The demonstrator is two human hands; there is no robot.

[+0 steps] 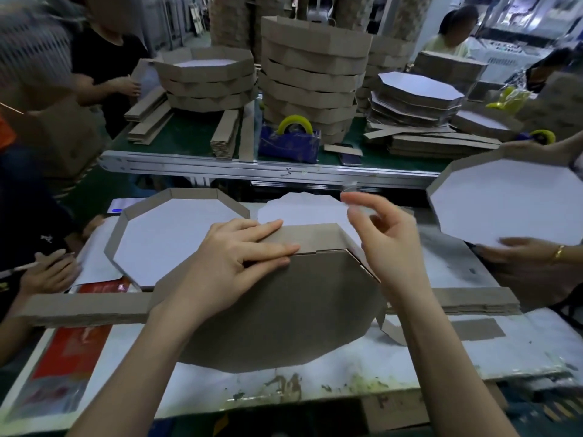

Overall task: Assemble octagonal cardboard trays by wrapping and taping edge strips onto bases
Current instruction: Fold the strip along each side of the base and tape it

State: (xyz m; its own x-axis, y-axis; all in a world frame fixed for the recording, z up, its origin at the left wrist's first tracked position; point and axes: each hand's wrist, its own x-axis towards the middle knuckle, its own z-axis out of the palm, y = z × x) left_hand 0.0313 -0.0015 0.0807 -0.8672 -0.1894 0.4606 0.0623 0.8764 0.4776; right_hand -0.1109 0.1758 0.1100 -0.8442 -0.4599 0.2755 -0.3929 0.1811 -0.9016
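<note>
Left hand (239,247) lies flat, fingers straight, pressing the edge strip (312,238) onto the far side of the brown octagonal base (284,310), mid-surface (410,357). Right hand (388,234) hovers just right of it, grip pinched narrow on what looks like clear tape (349,187), though it's blurred.

1. Tray (284,310): brown cardboard, matt, faintly fibrous.
2. Left tray (170,234): smooth white paper face, brown cardboard rim.
3. Strips (85,307): matt corrugated cardboard.
4. Tape (349,197): clear glossy film.
5. Roll (295,119): yellowish, glossy.
6. Rail (252,167): pale satin metal.
7. Table (347,367): white, stained, rough covering.
</note>
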